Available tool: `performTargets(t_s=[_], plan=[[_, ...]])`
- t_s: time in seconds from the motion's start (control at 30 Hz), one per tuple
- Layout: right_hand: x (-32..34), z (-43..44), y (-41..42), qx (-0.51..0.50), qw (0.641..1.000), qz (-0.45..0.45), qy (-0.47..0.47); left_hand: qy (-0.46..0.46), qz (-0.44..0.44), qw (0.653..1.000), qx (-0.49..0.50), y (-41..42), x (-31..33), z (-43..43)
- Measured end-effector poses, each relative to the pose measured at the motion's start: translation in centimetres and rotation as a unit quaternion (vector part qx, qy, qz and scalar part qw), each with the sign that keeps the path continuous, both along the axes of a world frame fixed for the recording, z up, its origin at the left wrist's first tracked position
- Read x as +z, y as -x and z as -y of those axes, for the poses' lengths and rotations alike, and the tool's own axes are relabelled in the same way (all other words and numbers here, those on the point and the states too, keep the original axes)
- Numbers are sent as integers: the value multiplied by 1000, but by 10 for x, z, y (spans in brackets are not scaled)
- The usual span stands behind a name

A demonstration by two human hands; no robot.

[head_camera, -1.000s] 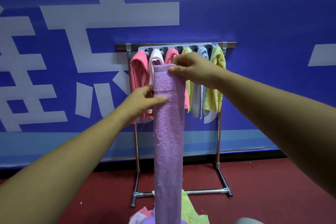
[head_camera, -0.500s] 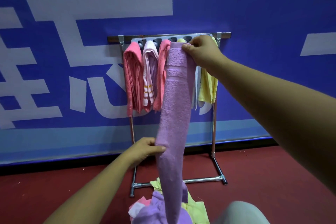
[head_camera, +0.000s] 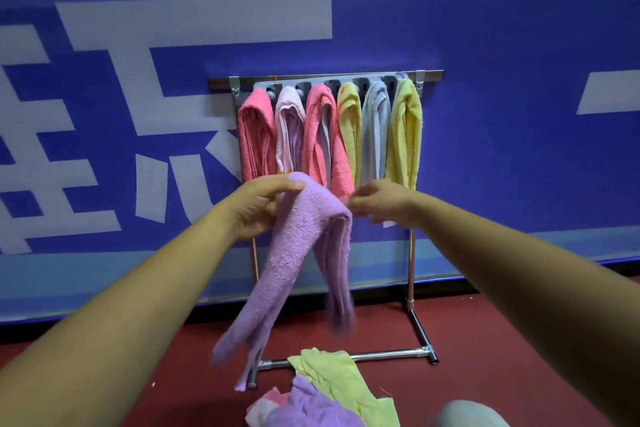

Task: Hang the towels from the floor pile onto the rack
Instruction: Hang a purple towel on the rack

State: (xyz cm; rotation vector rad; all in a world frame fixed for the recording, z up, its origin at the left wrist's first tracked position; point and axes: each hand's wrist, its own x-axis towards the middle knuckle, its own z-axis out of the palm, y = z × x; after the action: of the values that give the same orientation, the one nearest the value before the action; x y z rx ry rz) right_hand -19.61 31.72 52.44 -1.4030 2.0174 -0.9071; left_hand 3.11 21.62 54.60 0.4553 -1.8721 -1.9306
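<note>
My left hand grips the purple towel, folded over, in front of the rack. My right hand is just beside the fold. It is blurry, so I cannot tell if it holds anything.

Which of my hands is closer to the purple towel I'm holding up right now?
Left. The left hand grips the purple towel at its top fold; the right hand is blurred just right of that fold, contact unclear.
</note>
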Motion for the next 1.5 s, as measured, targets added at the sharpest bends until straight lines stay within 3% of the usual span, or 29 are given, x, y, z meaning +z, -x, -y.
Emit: performTargets(t_s=[0.07, 0.13, 0.2, 0.4, 0.57, 0.8, 0.93, 1.07, 1.23, 1.5], plan=[[8, -4, -22, 116, 957, 247, 102, 22, 24, 999, -24, 9, 5, -3], [20, -11, -36, 193, 913, 339, 117, 28, 37, 998, -42, 15, 9, -7], [28, -16, -41, 232, 913, 316, 116, 30, 45, 997, -51, 18, 12, -7], [35, -16, -26, 152, 967, 176, 107, 29, 86, 993, -71, 22, 8, 5], [54, -25, -14, 119, 951, 240, 151, 53, 105, 988, -99, 26, -2, 3], [59, -34, 26, 42, 971, 190, 140, 45, 51, 996, -56, 38, 15, 12], [59, -30, 35, 116, 957, 249, 94, 41, 4, 998, -55, 56, 35, 15], [62, -20, 35, 198, 940, 265, 80, 66, 13, 994, -86, 75, 49, 17], [76, -1, 60, 189, 922, 318, 117, 76, 37, 993, -79, 95, 49, 41], [93, 32, 103, 162, 944, 260, 125, 131, 15, 991, -35, 149, 59, 70]])
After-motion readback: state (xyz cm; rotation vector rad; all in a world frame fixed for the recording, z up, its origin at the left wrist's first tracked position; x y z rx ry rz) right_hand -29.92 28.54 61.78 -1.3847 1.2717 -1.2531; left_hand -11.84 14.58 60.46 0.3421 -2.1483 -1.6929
